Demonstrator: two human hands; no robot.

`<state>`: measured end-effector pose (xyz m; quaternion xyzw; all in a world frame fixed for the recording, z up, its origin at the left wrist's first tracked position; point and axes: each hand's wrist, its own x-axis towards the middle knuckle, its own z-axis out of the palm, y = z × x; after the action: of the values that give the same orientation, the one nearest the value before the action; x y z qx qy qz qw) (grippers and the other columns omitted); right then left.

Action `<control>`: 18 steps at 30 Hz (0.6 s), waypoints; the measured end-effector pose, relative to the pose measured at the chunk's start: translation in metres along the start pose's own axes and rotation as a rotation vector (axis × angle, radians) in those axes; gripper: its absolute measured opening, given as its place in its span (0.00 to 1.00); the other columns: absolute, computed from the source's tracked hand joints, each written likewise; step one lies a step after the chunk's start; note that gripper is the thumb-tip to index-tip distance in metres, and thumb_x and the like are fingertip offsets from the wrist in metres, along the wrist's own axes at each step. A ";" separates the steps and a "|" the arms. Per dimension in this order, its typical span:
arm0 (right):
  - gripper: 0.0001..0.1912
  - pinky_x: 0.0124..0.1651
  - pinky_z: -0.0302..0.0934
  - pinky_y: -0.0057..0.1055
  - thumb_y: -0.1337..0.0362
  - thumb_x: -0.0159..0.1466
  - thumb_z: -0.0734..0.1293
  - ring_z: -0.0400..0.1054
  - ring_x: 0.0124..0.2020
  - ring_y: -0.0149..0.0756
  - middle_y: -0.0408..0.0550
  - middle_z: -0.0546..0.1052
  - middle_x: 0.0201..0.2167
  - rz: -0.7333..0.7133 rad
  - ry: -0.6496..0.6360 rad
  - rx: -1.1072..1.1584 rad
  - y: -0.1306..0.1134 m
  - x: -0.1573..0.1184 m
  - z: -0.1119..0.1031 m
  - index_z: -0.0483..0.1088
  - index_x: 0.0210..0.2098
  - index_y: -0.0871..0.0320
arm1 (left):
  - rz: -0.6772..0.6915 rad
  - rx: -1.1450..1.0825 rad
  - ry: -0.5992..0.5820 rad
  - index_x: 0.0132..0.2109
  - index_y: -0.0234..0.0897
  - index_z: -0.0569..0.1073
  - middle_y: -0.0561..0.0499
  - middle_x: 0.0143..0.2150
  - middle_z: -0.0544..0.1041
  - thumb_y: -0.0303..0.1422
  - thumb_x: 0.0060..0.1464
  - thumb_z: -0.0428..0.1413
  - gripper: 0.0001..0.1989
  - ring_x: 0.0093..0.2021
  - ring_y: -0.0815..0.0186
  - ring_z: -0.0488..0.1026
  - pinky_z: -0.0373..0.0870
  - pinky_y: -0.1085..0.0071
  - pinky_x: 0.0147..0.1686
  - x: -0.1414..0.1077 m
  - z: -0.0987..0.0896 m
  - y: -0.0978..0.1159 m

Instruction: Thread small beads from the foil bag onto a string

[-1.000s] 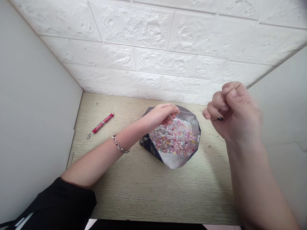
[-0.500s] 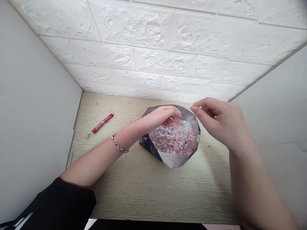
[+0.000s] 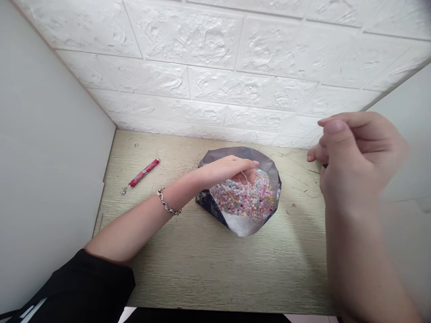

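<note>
My left hand [image 3: 232,171] hovers over an open bag [image 3: 239,224] with a dark outside and a silvery lining. Its thumb and fingers are curled together on a thin thread, and a short pale strand [image 3: 246,177] shows beneath the fingertips. Small beads [image 3: 247,199], mostly pink, white and clear, fill the bag. My right hand [image 3: 362,152] is raised well to the right of the bag, slightly blurred, with thumb and forefinger pinched. A faint line of thread shows near it; the bit between the fingertips is too fine to make out.
On the wooden tabletop [image 3: 215,269], a red tube-shaped item [image 3: 144,172] with metal ends lies at the left. Loose thin threads [image 3: 299,172] lie right of the bag. A white brick-patterned wall [image 3: 215,80] stands behind, with pale panels on both sides.
My right hand has swung away from the bag, up and to the right, still pinched. The left hand stays over the beads with its fingers slightly shifted.
</note>
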<state>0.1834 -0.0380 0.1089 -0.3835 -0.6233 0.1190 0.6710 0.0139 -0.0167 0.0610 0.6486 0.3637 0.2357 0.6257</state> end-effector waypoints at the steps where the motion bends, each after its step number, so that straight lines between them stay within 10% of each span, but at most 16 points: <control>1: 0.04 0.14 0.50 0.27 0.67 0.56 0.64 0.53 0.12 0.23 0.37 0.60 0.14 0.002 0.031 0.048 0.001 0.001 0.000 0.68 0.26 0.61 | 0.015 0.007 0.005 0.21 0.34 0.69 0.50 0.25 0.70 0.42 0.50 0.45 0.19 0.28 0.72 0.66 0.63 0.73 0.34 0.000 0.000 0.000; 13: 0.04 0.15 0.52 0.25 0.66 0.59 0.58 0.58 0.15 0.24 0.44 0.73 0.30 0.221 0.153 0.350 0.001 0.013 -0.012 0.61 0.27 0.57 | 0.108 -0.164 -0.023 0.21 0.35 0.61 0.56 0.19 0.56 0.40 0.52 0.45 0.17 0.21 0.76 0.55 0.56 0.75 0.24 -0.003 0.000 0.007; 18: 0.05 0.15 0.53 0.28 0.66 0.59 0.57 0.49 0.09 0.26 0.37 0.65 0.13 0.290 0.051 0.406 -0.002 0.012 -0.012 0.62 0.27 0.56 | 0.094 -0.085 0.026 0.27 0.35 0.66 0.59 0.17 0.52 0.40 0.50 0.48 0.12 0.18 0.77 0.50 0.50 0.76 0.21 -0.008 0.000 0.012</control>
<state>0.1959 -0.0357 0.1196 -0.3291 -0.5081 0.3270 0.7257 0.0112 -0.0223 0.0737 0.6345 0.3307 0.2886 0.6363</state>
